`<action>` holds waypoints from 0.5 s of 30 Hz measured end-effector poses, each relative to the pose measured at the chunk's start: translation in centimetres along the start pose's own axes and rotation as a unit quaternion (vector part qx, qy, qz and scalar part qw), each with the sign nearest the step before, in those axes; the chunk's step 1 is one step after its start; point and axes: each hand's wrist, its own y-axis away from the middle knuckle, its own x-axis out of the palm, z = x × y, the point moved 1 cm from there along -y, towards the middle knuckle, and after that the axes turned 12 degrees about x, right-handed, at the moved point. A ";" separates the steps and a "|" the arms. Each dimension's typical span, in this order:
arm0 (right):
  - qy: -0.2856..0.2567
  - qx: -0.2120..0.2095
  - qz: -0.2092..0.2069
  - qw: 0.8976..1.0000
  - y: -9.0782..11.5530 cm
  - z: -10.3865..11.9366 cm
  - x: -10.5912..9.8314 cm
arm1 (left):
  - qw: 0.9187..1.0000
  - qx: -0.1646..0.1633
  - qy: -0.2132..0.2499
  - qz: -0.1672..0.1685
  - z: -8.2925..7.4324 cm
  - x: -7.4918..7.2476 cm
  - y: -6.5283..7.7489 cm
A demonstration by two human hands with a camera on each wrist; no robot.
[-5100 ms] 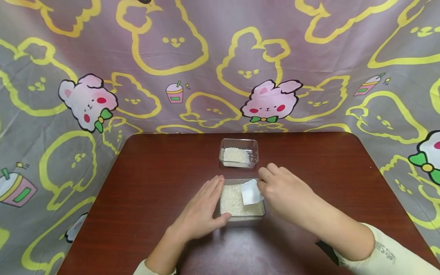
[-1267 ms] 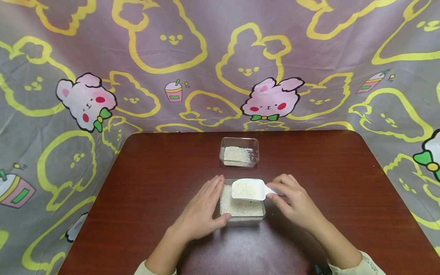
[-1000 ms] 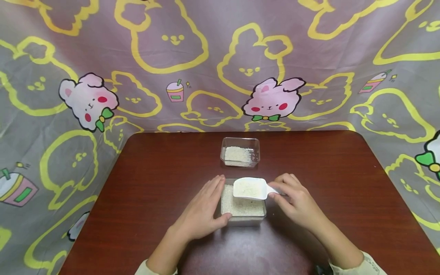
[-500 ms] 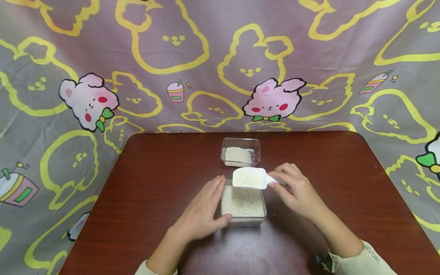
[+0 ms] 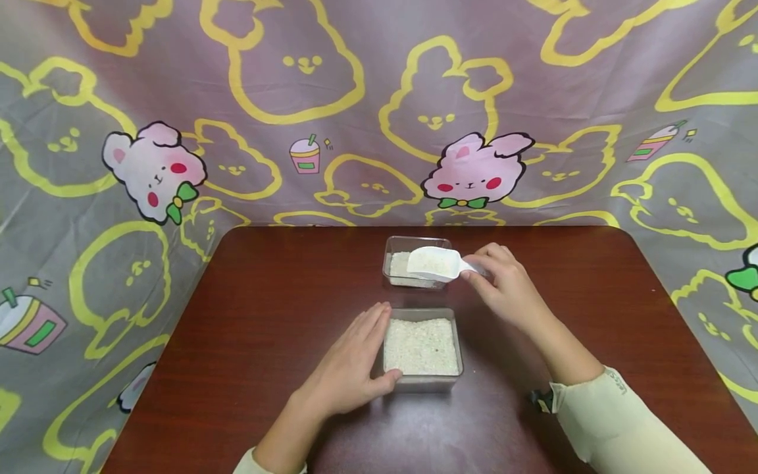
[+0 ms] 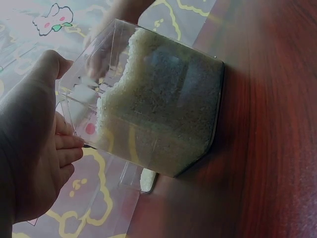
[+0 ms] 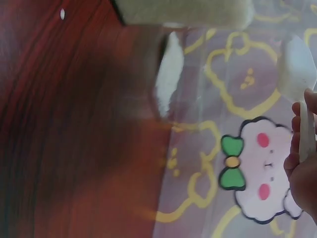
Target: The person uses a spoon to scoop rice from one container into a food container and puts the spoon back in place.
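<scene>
A white scoop (image 5: 453, 266) carrying rice hangs over the farther clear container, overlapping its right part in the head view. My right hand (image 5: 503, 283) grips its handle, thumb along one side; the right wrist view shows the scoop (image 7: 296, 69) raised at the right edge. The nearer clear container (image 5: 423, 383) holds much more rice, its surface slightly uneven. My left hand (image 5: 349, 362) rests along that container's left side, fingers near the back corner and thumb at the front corner. From the left wrist, the fingers (image 6: 69, 144) lie against the upper rim.
The farther clear container (image 5: 395, 245) stands behind the nearer one, with a low heap of rice in it. Both sit on a dark red-brown table (image 5: 284, 289). A patterned curtain (image 5: 367, 118) hangs behind. A loose grain (image 7: 62, 14) lies on the table.
Earlier the scoop dipped into the nearer container's rice, then rose filled and level. My right hand has since moved it forward over the farther container. My left hand has stayed put.
</scene>
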 end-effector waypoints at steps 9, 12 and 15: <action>0.031 0.027 0.005 0.999 -2.5 -3.2 2.0 | 1.000 -0.003 0.001 0.009 0.1 0.0 0.0; 0.061 0.029 0.016 0.998 -2.9 -3.8 2.7 | 1.000 -0.003 0.000 0.009 0.1 0.0 0.0; 0.094 0.016 0.018 0.995 -3.2 -4.0 3.4 | 1.000 -0.002 -0.003 0.007 0.2 0.0 0.0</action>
